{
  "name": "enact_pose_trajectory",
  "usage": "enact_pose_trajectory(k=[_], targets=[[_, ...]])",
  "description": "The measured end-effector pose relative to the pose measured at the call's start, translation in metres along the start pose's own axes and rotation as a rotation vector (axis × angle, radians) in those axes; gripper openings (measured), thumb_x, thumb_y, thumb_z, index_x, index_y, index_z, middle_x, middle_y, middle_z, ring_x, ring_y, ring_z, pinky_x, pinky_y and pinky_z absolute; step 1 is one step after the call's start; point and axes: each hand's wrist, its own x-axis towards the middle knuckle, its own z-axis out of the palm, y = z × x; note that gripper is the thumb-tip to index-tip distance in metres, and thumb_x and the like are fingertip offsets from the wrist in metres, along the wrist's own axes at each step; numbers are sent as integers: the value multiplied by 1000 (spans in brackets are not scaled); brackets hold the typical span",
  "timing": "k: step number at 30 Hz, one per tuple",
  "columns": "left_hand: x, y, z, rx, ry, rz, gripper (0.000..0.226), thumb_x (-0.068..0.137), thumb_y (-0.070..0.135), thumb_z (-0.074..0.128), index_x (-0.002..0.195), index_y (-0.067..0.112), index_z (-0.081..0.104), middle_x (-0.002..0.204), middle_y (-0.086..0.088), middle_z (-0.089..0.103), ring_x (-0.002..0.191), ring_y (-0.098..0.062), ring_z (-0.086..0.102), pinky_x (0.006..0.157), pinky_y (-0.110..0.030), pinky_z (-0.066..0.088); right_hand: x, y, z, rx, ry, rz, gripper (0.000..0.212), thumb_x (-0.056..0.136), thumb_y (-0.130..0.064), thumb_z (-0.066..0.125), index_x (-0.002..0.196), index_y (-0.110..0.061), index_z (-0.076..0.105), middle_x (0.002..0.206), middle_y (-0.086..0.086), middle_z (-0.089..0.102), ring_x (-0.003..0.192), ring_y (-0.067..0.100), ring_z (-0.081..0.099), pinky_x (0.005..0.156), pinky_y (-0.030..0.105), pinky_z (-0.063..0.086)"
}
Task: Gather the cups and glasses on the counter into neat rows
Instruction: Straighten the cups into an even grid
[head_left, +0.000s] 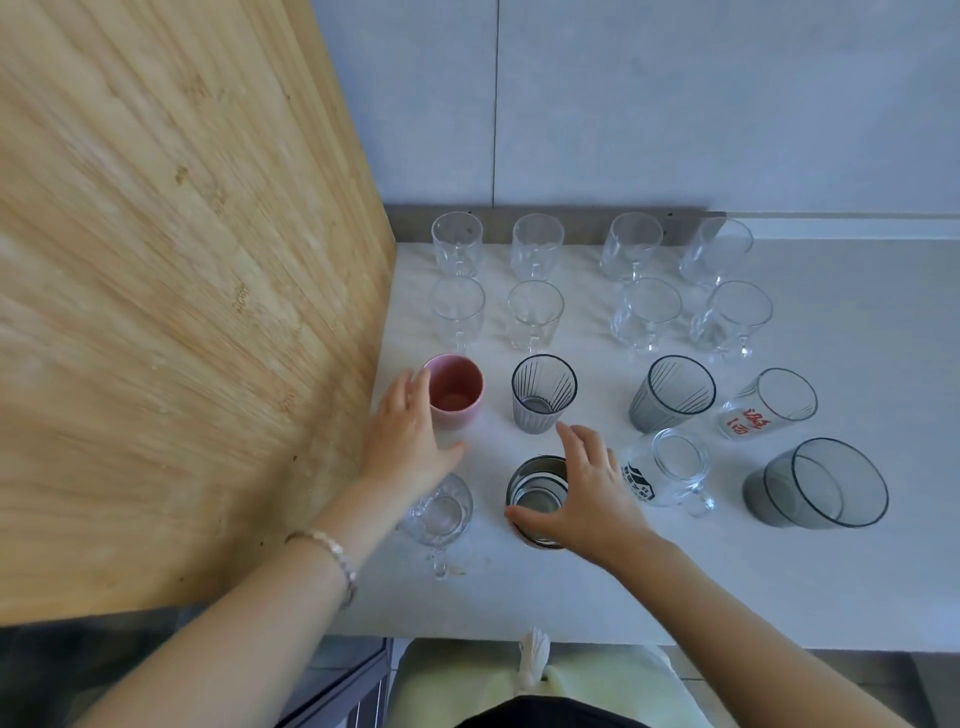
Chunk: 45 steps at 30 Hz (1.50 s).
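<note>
Cups and glasses stand in rows on a white counter (675, 582). My left hand (408, 434) cups a pink cup (457, 389) at the left end of the third row, fingers on its left side and thumb in front of it. My right hand (584, 486) lies spread over the right side of a dark-rimmed glass (532, 499), with the thumb on its near rim and the fingers apart. A clear handled mug (441, 514) sits partly hidden under my left wrist. Two grey ribbed glasses (543, 392) (672, 392) continue the pink cup's row.
Two back rows of clear mugs (535, 312) line the wall. To the right stand a red-printed glass (769, 405), a black-printed mug (670, 470) and large nested grey tumblers (821, 491). A wooden panel (182, 312) borders the left; the counter's front edge (727, 647) is near me.
</note>
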Motion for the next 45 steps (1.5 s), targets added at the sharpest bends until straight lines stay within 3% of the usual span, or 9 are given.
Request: enact_pose_trajectory(k=[6,12,16,19,22,30,39,42,45], targets=[[58,17,-20,278,-297,80,98,72,28,69,148,30,6,156,-1,15,136,-28,37,104,-42,39,4,-2,-10,-213,-256,-78,105,67,-49,74,149,-26,13,147,-2,27,132,23,36,105,37,40],[55,17,-11,197,-275,-221,68,64,51,62,124,30,37,119,-14,47,70,-28,64,66,-28,54,2,2,-8,-215,-212,-88,105,69,-53,72,150,-27,11,146,-5,29,132,21,36,103,34,40],[58,4,1,-103,-236,-488,81,61,64,57,125,22,31,49,-6,69,107,-21,56,82,-32,55,0,3,-9,-205,-199,-88,105,68,-56,71,150,-27,12,147,-5,29,132,20,36,103,35,40],[61,3,3,-194,-176,-531,94,50,70,62,125,22,33,86,-15,73,109,-24,56,83,-35,56,-2,4,-8,-199,-188,-83,105,69,-58,71,149,-27,12,147,-6,29,132,19,36,101,35,40],[60,4,7,-217,-139,-525,80,53,71,61,111,22,35,39,1,65,103,-26,61,81,-36,56,-2,4,-8,-204,-176,-81,105,69,-59,70,150,-27,12,146,-6,30,132,18,36,101,35,41],[57,10,7,-106,-195,-406,91,37,80,53,112,32,36,97,-19,66,82,-22,67,79,-36,57,-2,4,-7,-200,-175,-71,104,69,-58,70,150,-26,12,147,-5,30,132,19,36,102,34,40],[49,18,6,120,-201,-353,98,66,80,43,143,26,15,132,-17,45,116,-30,52,89,-38,46,-6,8,-7,-138,-177,-52,111,66,-62,71,151,-26,9,148,-6,27,135,19,35,107,36,39],[30,40,2,306,-28,-89,90,82,67,40,148,16,7,153,-15,13,140,-37,21,111,-49,24,-9,18,-20,20,-97,-13,97,76,-59,65,151,-24,14,148,-5,30,134,18,38,107,34,37],[2,67,2,209,35,277,90,76,68,38,141,6,33,146,-16,37,134,-34,39,105,-43,35,-6,44,-41,53,160,17,67,86,-42,61,143,-18,36,141,0,42,129,21,45,105,29,36]])
